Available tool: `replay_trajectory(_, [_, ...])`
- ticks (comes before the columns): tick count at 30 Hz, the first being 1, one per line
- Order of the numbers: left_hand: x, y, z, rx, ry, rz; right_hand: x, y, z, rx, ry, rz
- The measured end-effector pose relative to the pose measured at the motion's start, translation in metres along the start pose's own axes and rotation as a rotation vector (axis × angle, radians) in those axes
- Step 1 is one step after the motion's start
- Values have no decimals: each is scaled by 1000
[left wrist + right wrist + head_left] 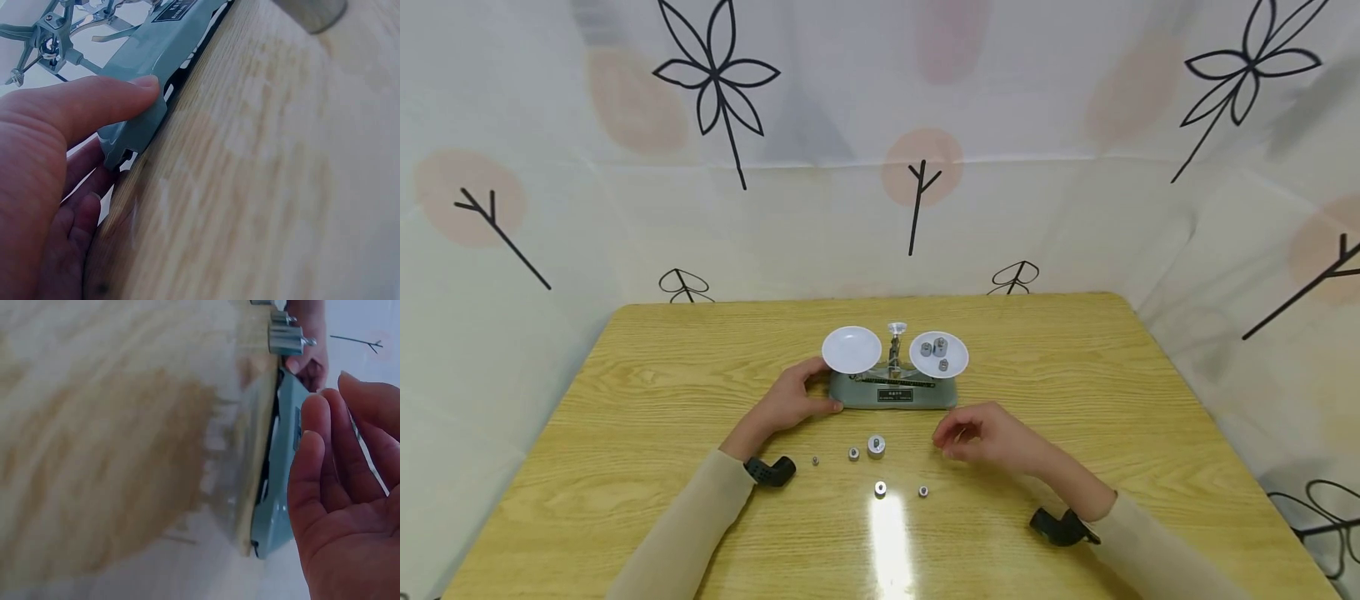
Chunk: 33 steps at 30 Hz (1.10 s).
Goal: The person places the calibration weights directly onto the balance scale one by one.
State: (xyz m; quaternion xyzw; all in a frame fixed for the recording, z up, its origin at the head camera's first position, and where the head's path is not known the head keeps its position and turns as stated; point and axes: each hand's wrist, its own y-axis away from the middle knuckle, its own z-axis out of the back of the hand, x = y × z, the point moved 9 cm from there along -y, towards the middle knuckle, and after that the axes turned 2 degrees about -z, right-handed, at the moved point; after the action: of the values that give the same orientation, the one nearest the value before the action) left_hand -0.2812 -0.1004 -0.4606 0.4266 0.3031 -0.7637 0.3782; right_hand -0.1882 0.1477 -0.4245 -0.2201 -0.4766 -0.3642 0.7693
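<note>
A grey-green balance scale (893, 396) with two white pans stands on the table. My left hand (790, 398) grips the left end of its base; in the left wrist view the thumb (119, 103) lies on the front of the base (140, 75) and the other fingers are behind. Three metal weights (941, 347) sit in the right pan (957, 360); the left pan (852, 350) holds nothing. My right hand (988, 433) hovers just in front of the scale's right end, its fingers loosely bent. In the right wrist view nothing shows between those fingers (306, 469).
Several loose weights stand on the wooden table (662, 433) in front of the scale: a large one (876, 447), a smaller one (853, 454), a tiny one (816, 461), and two nearer me (881, 489). A patterned cloth (820, 225) hangs behind the table.
</note>
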Motion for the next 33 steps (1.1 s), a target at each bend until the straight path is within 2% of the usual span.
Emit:
replay_trajectory(11, [0,0,0,-4,-12,-18,1,-4,-38,197,-15,73])
replay_trajectory(15, [-3,1,0,-10,-10,-27,3,-5,-43,228,-12,93])
replay_trajectory(17, [-13,3,1,-11,0,-24,3,-5,-45,247,-4,98])
replay_trajectory(20, [-14,2,0,-16,7,-26,1,-6,-47,275,-2,100])
replay_trajectory(22, [-13,2,0,-17,12,-20,-1,-7,-48,290,-6,103])
replay_trajectory(24, [-3,0,-1,-17,7,-25,-2,-7,-48,303,-24,102])
replay_trajectory(28, [-1,1,0,-10,0,-21,-3,-7,-50,309,-46,99])
replay_trajectory(33, [-1,1,0,-6,-11,-13,-2,-7,-50,291,-7,109])
